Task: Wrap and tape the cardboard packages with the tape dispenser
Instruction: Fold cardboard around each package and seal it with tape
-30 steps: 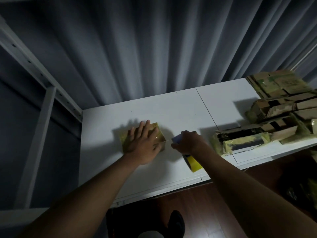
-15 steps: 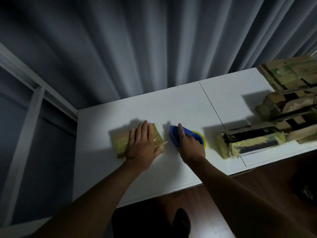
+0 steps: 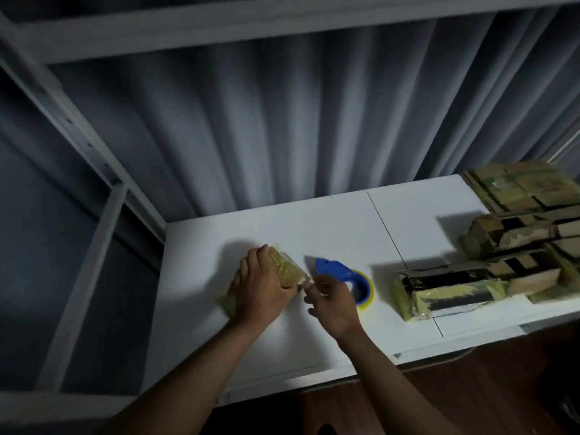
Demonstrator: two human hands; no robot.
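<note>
Since a moment ago the tape dispenser (image 3: 345,279) lies released on the white table (image 3: 408,221). Left hand (image 3: 262,290) grips the tilted small package (image 3: 284,268) at center; right hand (image 3: 332,304) seemingly pinches tape at its corner, so sealing nears done. Stacked cardboard packages (image 3: 489,271) wait right; no containers.

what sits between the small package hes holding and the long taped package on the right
In the head view, the blue tape dispenser lies on the white table between them, with the right hand partly over it.
</note>
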